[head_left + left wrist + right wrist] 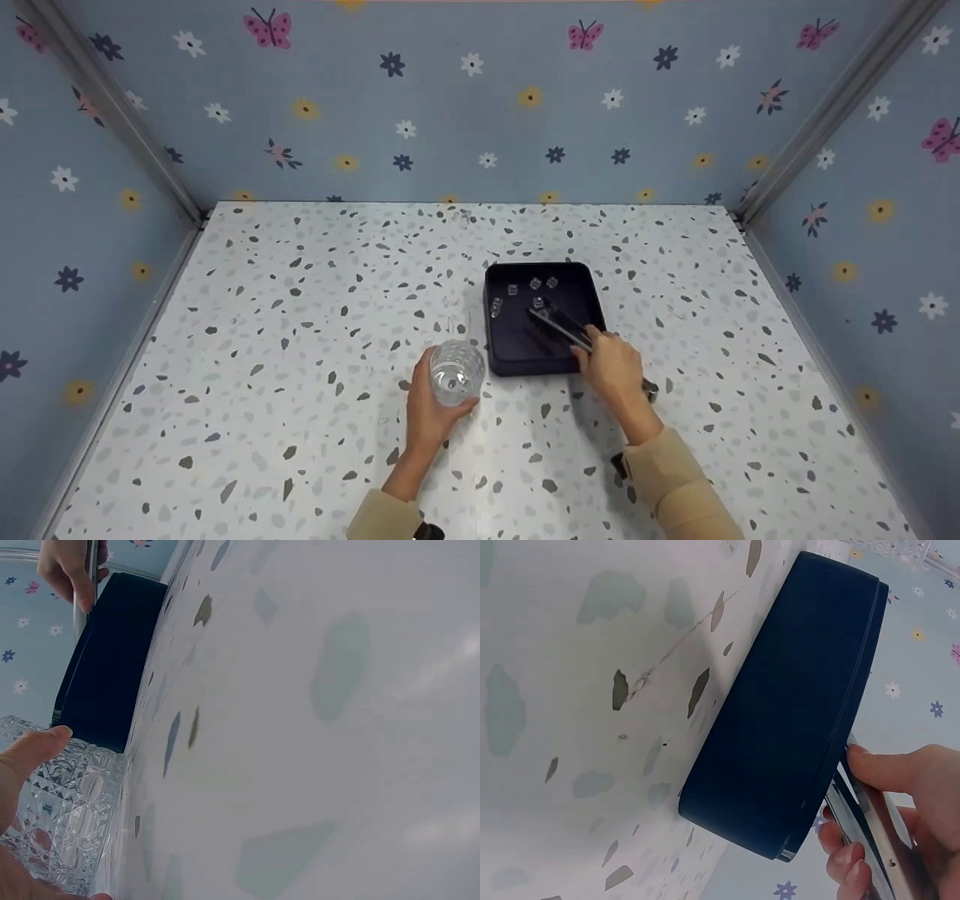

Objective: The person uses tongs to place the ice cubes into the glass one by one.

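My left hand (431,412) holds a clear cut-glass tumbler (456,373) on the table, thumb on one side and fingers round the other. In the left wrist view the thumb lies against the patterned glass (71,802). My right hand (613,367) grips metal tongs (562,328) between thumb and fingers. The tongs reach into a dark square tray (525,367), their tips beside a small clear cube (538,302). Whether the tips pinch a cube is too small to tell. More clear cubes (535,283) lie scattered in the tray. The right wrist view shows the tongs (866,825) over the tray's rim.
The speckled white table (300,337) carries the tray right of the tumbler, close beside it. Blue flowered panels (450,97) stand at the back and both sides, with grey metal posts (832,112) in the corners.
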Demonstrator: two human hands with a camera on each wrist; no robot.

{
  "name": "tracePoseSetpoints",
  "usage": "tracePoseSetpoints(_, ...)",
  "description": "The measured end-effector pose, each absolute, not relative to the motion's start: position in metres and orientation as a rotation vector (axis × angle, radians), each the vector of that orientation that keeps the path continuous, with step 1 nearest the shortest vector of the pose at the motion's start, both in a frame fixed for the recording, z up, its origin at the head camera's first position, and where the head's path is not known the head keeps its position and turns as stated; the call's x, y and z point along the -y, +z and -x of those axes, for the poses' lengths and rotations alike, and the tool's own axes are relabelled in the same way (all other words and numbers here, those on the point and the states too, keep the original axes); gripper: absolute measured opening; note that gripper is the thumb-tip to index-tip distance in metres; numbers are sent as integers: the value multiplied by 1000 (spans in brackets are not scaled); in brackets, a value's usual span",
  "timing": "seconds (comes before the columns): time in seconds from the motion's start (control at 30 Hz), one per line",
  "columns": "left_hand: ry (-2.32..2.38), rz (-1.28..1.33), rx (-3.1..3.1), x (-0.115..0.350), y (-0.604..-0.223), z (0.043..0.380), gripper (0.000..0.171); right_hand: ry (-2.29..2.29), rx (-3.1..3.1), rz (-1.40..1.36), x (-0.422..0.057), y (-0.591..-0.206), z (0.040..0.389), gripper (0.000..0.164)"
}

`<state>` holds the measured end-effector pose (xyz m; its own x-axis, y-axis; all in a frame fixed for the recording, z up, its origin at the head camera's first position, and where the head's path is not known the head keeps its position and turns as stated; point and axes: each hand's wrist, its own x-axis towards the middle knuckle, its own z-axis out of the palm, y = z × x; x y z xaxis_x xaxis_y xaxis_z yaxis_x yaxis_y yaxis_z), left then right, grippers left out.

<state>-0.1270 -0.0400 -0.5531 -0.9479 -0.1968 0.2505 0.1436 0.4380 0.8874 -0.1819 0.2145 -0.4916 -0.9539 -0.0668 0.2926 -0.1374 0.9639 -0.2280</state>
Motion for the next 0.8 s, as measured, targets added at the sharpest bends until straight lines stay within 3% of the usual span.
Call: tracePoseSetpoints(0.8, -1519, -49, 2381, 40, -552, 127, 98, 312, 2883, -120, -211, -491, 191, 31)
